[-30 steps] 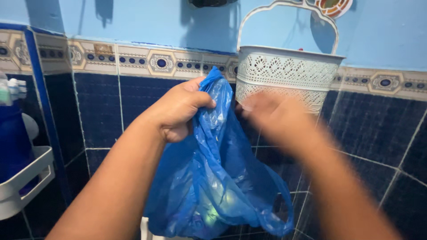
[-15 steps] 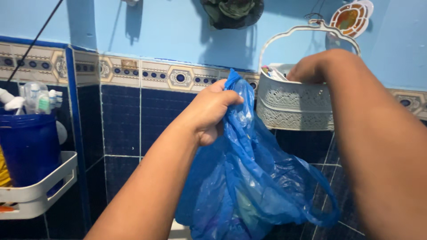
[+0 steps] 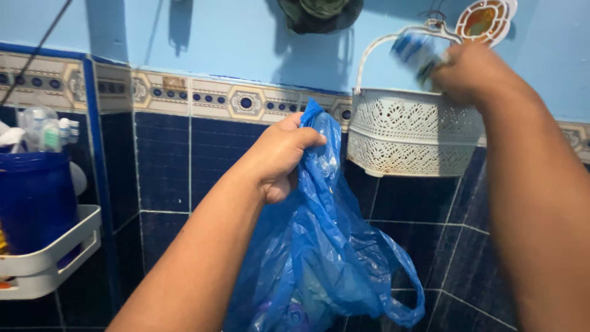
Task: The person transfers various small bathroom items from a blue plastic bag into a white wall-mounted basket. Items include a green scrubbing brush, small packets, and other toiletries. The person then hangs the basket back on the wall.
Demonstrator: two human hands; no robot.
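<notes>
A crumpled blue plastic bag hangs bunched at its top; a blurred blue-white packet is raised above the basket.

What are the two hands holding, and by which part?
Left hand grips the blue plastic bag by its bunched top; right hand holds a small blurred blue-and-white item by one end.

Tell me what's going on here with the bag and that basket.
A person stands at a blue tiled wall. The left hand grips the bunched top of a blue plastic bag, which hangs open below it with something inside. The right hand is raised above the white lattice basket hanging on the wall and holds a small blue and white item, too blurred to identify.
</notes>
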